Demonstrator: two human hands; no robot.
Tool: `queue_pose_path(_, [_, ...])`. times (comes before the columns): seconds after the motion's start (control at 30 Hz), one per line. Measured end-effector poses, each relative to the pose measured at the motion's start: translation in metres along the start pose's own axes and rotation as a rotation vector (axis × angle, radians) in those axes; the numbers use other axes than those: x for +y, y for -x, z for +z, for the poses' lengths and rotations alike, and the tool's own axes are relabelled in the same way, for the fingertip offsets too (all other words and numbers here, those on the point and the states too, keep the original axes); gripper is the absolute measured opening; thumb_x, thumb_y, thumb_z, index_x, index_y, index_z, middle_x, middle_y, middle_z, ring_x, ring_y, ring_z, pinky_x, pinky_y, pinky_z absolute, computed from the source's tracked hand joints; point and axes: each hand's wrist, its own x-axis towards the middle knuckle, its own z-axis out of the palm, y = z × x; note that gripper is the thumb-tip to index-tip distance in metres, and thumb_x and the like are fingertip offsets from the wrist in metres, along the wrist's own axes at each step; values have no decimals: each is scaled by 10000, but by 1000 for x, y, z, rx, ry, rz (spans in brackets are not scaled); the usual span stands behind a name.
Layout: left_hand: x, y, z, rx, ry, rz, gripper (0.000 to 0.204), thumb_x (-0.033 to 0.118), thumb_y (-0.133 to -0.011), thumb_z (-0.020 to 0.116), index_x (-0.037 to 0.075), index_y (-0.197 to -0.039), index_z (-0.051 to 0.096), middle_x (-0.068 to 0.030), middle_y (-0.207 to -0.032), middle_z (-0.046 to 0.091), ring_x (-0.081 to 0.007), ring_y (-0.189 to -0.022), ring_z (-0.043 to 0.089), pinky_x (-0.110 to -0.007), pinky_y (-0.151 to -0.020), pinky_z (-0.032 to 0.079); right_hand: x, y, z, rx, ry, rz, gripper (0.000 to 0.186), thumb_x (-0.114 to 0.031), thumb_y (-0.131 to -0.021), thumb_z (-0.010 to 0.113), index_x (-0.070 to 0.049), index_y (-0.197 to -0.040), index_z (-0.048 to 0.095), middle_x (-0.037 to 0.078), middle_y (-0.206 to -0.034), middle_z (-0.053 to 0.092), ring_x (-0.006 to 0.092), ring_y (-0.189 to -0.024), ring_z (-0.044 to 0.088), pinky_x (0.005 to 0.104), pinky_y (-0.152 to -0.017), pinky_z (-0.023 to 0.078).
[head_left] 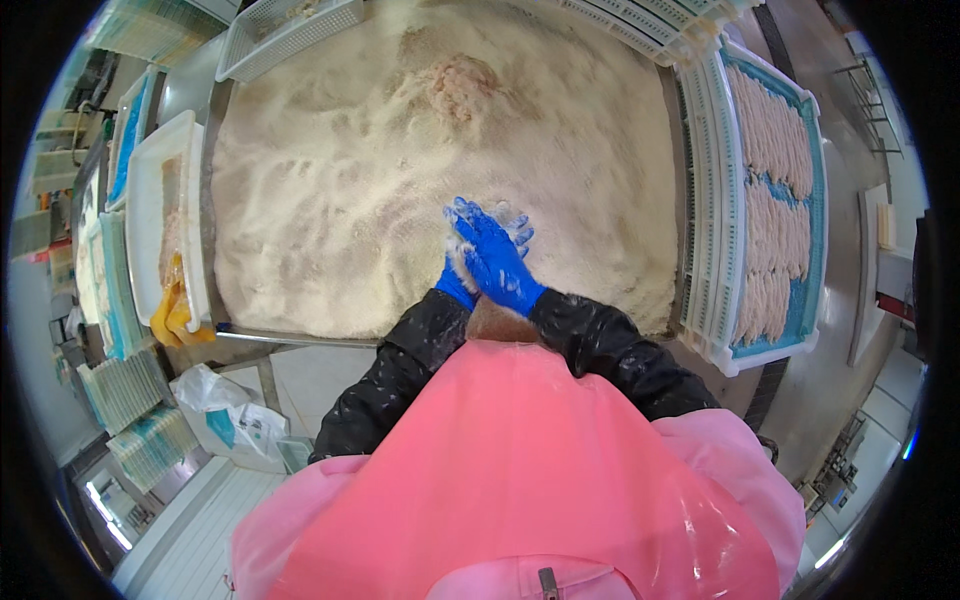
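Observation:
My blue-gloved right hand (500,268) lies over my left hand (457,288), palms toward each other, pressing a pale crumb-coated piece (462,262) between them. The right hand's fingers point forward, dusted with crumbs; most of the left hand is hidden beneath it, with fingertips showing beyond. Both are at the near middle of a wide metal tray of pale crumbs (330,200), which holds a lumpy pinkish mound (460,88) toward the back.
Stacked white trays (700,200) at right carry a blue-lined top tray of pale strips (770,250). A white tub (143,220) at left has yellow gloves (175,310) over its edge. A perforated basket (240,55) stands back left. A plastic bag (235,420) lies below left.

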Motion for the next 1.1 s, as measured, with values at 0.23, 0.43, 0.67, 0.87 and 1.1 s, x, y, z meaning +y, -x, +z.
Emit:
queue_pose_path(0.23, [5,35,-3,-183,473,-251,654,544,-939,313,45,-1360,365,-150,-1348,441,-251,-1199,440,-425,-1056,291,103,-6,-18,153,-139,-608,317,-327,-849,559,-96,-1052,633,125,-1120,571,336,-1189,426,496,-983,258])
queue_pose_path(0.43, [-21,38,11,115,-519,28,650,555,-948,307,63,-1365,386,-141,-1342,455,-234,-1177,474,-390,-1013,363,131,15,-71,-292,-1171,-204,260,-150,-914,575,16,-1114,562,27,-921,595,110,-879,554,257,-794,458])
queue_pose_path(0.67, [-31,9,-12,338,-391,-133,643,579,-915,345,40,-1212,532,-152,-1012,648,-230,-738,634,-277,-583,479,219,97,-327,-16,-1170,4,372,-339,-931,503,-48,-1150,582,12,-929,595,72,-747,499,232,-662,414])
queue_pose_path(0.87, [-34,0,-15,387,-551,-121,639,593,-900,350,68,-1183,579,-124,-953,670,-199,-681,617,-240,-469,392,423,34,-483,492,-496,92,226,-230,-912,561,-42,-1023,624,74,-853,642,136,-717,596,304,-621,480])
queue_pose_path(1.1, [-38,2,-16,468,-596,-63,616,577,-907,365,65,-1174,580,-111,-917,669,-159,-628,581,-207,-450,350,511,-38,-491,476,470,-101,272,-172,-879,501,-16,-1073,610,261,-976,619,411,-923,592,460,-801,479])
